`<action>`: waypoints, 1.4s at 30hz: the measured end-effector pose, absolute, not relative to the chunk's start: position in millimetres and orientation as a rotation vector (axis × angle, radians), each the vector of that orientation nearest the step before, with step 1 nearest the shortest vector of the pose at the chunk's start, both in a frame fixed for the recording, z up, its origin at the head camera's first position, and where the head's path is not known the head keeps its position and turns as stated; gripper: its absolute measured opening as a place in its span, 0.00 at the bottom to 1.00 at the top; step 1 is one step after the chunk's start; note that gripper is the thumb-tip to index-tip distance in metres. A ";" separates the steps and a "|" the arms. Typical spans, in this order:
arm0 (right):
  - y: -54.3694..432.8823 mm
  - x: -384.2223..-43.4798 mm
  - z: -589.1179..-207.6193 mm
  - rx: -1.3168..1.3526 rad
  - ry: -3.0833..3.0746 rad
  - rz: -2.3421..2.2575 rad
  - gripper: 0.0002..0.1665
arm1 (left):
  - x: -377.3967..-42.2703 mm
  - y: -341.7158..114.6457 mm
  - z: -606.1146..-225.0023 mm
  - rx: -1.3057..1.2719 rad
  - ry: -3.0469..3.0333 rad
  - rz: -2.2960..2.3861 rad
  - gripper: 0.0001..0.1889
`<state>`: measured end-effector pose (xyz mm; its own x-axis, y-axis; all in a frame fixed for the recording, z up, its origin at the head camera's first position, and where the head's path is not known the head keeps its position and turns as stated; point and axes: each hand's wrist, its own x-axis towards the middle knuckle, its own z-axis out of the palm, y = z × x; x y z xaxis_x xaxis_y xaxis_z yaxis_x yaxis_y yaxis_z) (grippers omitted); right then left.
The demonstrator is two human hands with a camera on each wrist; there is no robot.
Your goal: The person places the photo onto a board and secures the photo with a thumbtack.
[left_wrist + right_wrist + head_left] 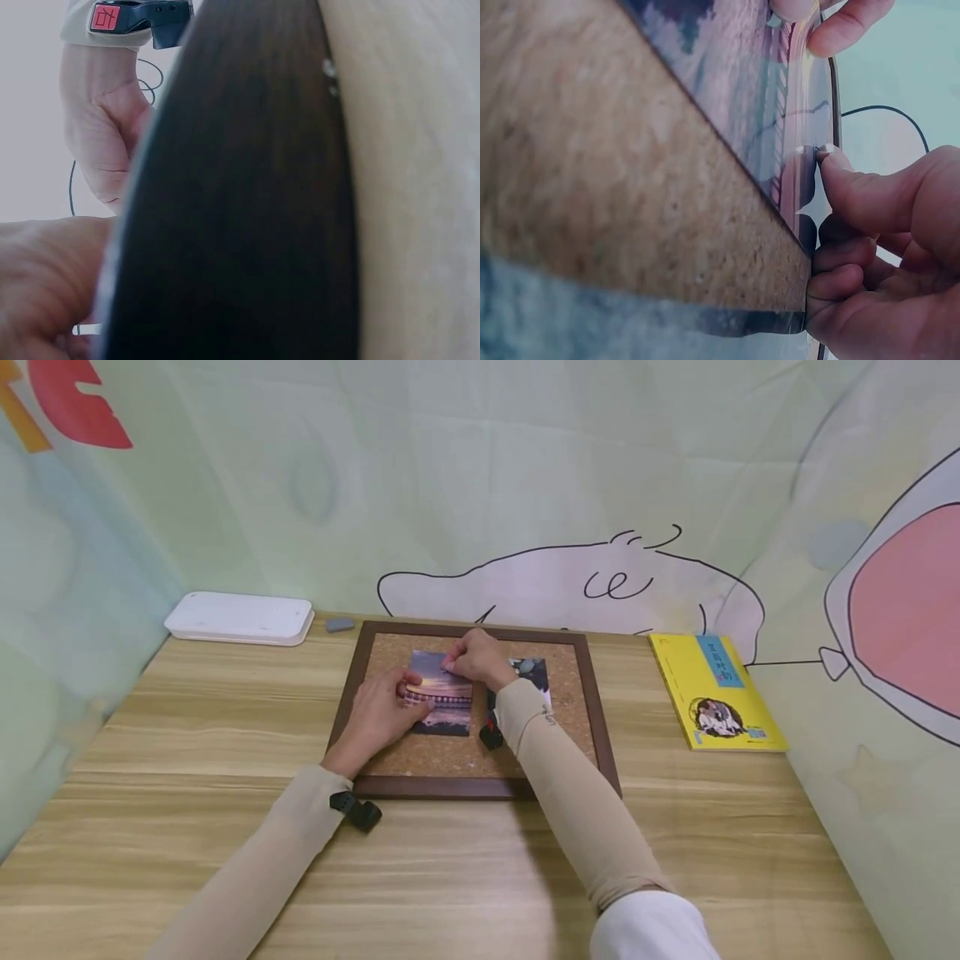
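A brown-framed cork board (420,756) lies on the table, with a sunset photo (442,723) on its left half. My left hand (375,706) holds the photo down, thumb and forefinger pressing on its surface from the left side. At the photo's upper part, my right hand (483,658) pinches a small push pin (823,153) between thumb and fingers, its tip at the photo in the right wrist view. A second, darker photo (536,672) lies on the board's right half, partly hidden by the right wrist. In the left wrist view the dark frame (240,180) covers most of the scene.
At the back left stands a white flat case (240,617), with a small grey block (340,624) next to it. A yellow book (716,693) lies right of the board. A printed cloth backdrop (480,485) rises behind the table (450,877).
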<state>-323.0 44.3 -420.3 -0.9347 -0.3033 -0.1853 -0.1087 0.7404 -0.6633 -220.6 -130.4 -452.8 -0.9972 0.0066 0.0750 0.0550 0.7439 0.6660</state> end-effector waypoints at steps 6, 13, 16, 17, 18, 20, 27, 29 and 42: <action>44.3 -324.3 -419.5 -0.276 2.638 -1.037 0.08 | -221.2 -129.9 -453.8 -0.055 -2.876 -1.090 0.23; 42.3 -322.7 -415.4 -0.236 2.577 -1.149 0.07 | -221.7 -129.9 -456.3 -0.074 -2.857 -1.075 0.22; 40.8 -322.8 -415.3 -0.219 2.590 -1.149 0.06 | -222.0 -130.1 -455.6 -0.083 -2.851 -1.086 0.22; 40.4 -322.8 -415.4 -0.213 2.593 -1.148 0.06 | -221.9 -130.3 -455.0 -0.083 -2.853 -1.090 0.22; 40.1 -322.7 -415.5 -0.210 2.595 -1.145 0.05 | -221.5 -130.4 -454.3 -0.080 -2.857 -1.092 0.22; 39.5 -323.1 -416.4 -0.206 2.606 -1.129 0.04 | -220.9 -130.5 -453.8 -0.077 -2.861 -1.096 0.22; 28.9 -318.0 -417.5 -0.203 2.788 -0.926 0.04 | -221.2 -132.6 -454.6 -0.083 -2.865 -1.088 0.22; 27.2 -317.1 -418.2 -0.229 2.808 -0.915 0.06 | -221.0 -134.4 -454.5 -0.083 -2.863 -1.087 0.22; 41.1 -321.2 -421.1 -0.243 2.612 -1.211 0.03 | -221.5 -132.2 -453.0 -0.075 -2.879 -1.089 0.22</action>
<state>-321.2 41.1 -421.1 -0.9544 -0.2544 -0.1565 -0.0449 0.6404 -0.7667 -221.5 -132.2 -453.0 -0.9968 0.0237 0.0757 0.0679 0.7491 0.6590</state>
